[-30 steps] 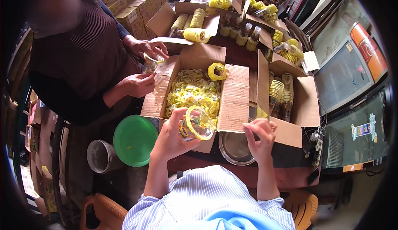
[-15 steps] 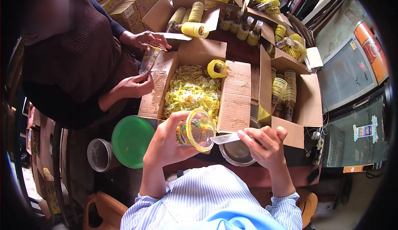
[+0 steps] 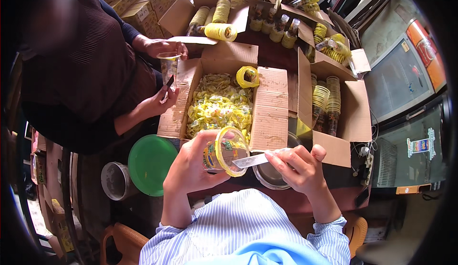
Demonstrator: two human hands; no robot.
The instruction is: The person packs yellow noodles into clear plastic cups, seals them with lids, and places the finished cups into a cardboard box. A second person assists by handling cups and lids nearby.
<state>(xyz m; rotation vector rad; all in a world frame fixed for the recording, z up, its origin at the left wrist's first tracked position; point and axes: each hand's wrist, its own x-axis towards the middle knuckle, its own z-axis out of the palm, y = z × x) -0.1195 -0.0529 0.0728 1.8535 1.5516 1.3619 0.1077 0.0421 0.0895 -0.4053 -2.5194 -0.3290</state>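
My left hand (image 3: 187,164) is wrapped around a clear printed plastic cup (image 3: 213,156) with a yellow rim, its mouth tilted toward the right. In my right hand (image 3: 301,170) is a knife, pinched between thumb and fingers. Its flat pale blade (image 3: 253,161) points left and crosses the cup's rim, with the tip at the mouth; I cannot tell how deep it reaches. Behind the cup stands an open cardboard box (image 3: 270,110) heaped with yellow and clear plastic scraps (image 3: 219,105). A yellow ring-shaped roll (image 3: 247,77) rests at its far right corner.
Across the left side a co-worker holds another clear cup (image 3: 169,65) and a dark blade. A green basin (image 3: 152,164) and a grey bucket (image 3: 116,181) stand left of me. Boxes of stacked cups (image 3: 333,100) are on the right; a round metal-rimmed container (image 3: 272,176) sits beneath my right hand.
My knife has moved left, so its tip now overlaps the cup's mouth rather than touching the rim's edge. The co-worker's cup has turned more upright.
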